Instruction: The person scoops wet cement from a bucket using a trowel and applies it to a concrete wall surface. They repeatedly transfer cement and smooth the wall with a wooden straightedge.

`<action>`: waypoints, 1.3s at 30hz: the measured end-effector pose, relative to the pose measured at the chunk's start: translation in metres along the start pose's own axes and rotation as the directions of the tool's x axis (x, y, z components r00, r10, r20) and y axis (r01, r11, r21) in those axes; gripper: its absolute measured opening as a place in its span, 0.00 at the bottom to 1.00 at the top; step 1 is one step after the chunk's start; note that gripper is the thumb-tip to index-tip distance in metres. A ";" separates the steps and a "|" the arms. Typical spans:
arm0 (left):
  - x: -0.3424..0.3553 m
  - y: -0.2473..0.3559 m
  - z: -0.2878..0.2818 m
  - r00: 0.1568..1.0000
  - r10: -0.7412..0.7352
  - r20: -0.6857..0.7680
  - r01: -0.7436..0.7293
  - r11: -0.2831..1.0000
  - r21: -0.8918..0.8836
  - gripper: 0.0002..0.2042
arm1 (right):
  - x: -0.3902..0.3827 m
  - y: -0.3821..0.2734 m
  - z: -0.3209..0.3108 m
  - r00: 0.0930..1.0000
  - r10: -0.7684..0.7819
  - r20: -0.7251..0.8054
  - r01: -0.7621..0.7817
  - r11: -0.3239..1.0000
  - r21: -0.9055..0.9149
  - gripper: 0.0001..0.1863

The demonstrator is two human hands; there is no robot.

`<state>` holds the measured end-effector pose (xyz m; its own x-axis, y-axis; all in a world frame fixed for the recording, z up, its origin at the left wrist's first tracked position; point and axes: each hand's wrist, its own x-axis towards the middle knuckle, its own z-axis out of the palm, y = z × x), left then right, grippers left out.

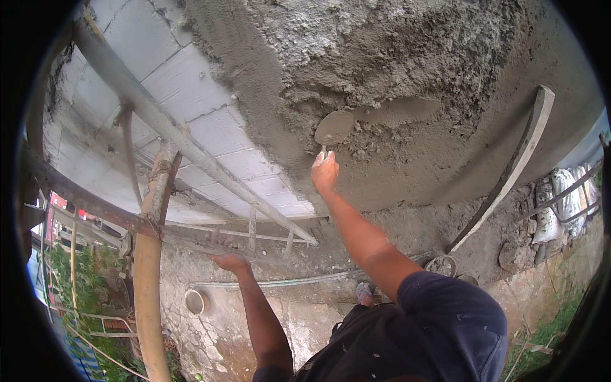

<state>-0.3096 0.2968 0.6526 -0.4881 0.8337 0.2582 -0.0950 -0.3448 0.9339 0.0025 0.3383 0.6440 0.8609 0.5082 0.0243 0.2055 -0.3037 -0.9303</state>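
My right hand (325, 170) is closed round the handle of a trowel (334, 127). Its rounded blade lies against wet grey mortar (394, 162) on the wall, beside a smoothed streak. Lower and to the left, my left hand (230, 260) is at a mortar-smeared wooden bar (191, 240) of the scaffold. The bar crosses in front of part of that hand, and its fingertips show above the bar's upper edge, so it appears to grip it.
Pale blocks (223, 130) lie bare left of the mortar. A diagonal pole (153, 108) and an upright bamboo post (151, 286) stand at the left. A curved plank (519, 159) leans at the right, near stacked sacks (550, 210). Below are buckets (196, 302) and pipes (280, 282).
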 end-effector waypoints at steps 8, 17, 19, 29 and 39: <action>0.000 -0.026 0.019 0.986 0.061 -0.157 -0.063 0.998 -0.006 0.28 | -0.024 0.129 -0.024 0.954 0.118 0.276 0.004 0.914 -0.405 0.16; 0.019 -0.042 -0.017 0.899 0.429 -0.089 -0.275 0.710 0.648 0.28 | -0.090 0.305 -0.317 0.920 0.387 0.064 -0.206 0.616 -0.760 0.21; 0.021 -0.043 0.003 0.903 0.422 -0.082 -0.284 0.728 0.624 0.27 | -0.107 0.346 -0.412 0.953 0.302 0.008 -0.178 0.582 -0.794 0.19; -0.136 -0.103 -0.041 0.958 0.287 0.006 -0.191 0.622 0.760 0.26 | -0.159 0.548 -0.577 0.596 0.800 -0.062 -0.455 0.274 -0.847 0.20; -0.644 -0.335 -0.027 0.284 -0.927 0.246 -0.042 0.244 0.969 0.24 | -0.123 0.980 -0.469 0.761 0.567 0.315 0.290 0.138 -0.947 0.22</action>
<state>0.0136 -0.1363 0.1669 0.1629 0.6624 -0.7312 0.8377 0.2986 0.4572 0.3162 -0.4003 -0.0990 0.6249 0.4682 -0.6247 0.7185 -0.6580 0.2255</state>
